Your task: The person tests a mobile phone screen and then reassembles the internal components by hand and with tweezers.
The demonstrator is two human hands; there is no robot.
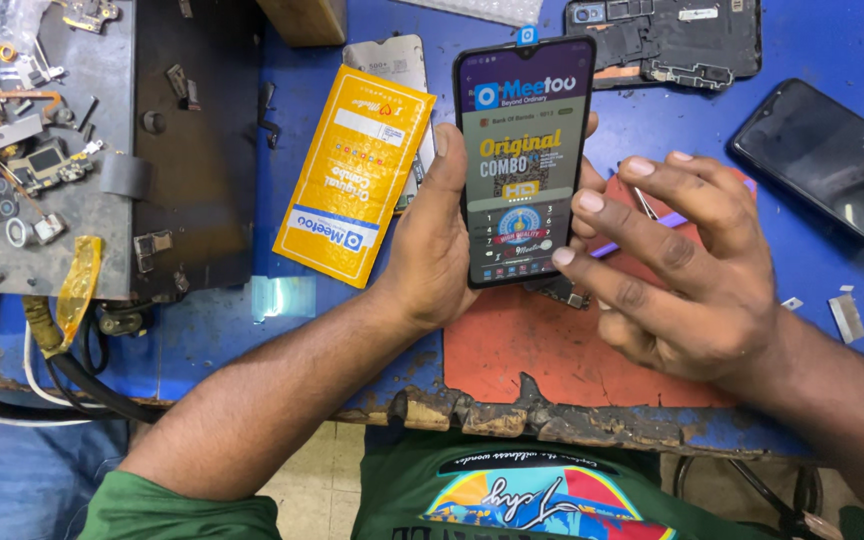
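Both hands (562, 260) at bench edge (512, 410)

Worn blue workbench (812, 330) (chipped edge), tiled floor (312, 490).

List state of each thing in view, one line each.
phone display panel: upright, printed film on its face, gripped by left hand
right hand: open, fingertips at panel's lower edge
yellow packet: flat, empty-looking
black phone: screen dark, lying flat
opened phone body: back off, internals exposed

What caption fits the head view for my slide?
Left hand holds a phone screen over a blue bench; right hand fingers its edge.
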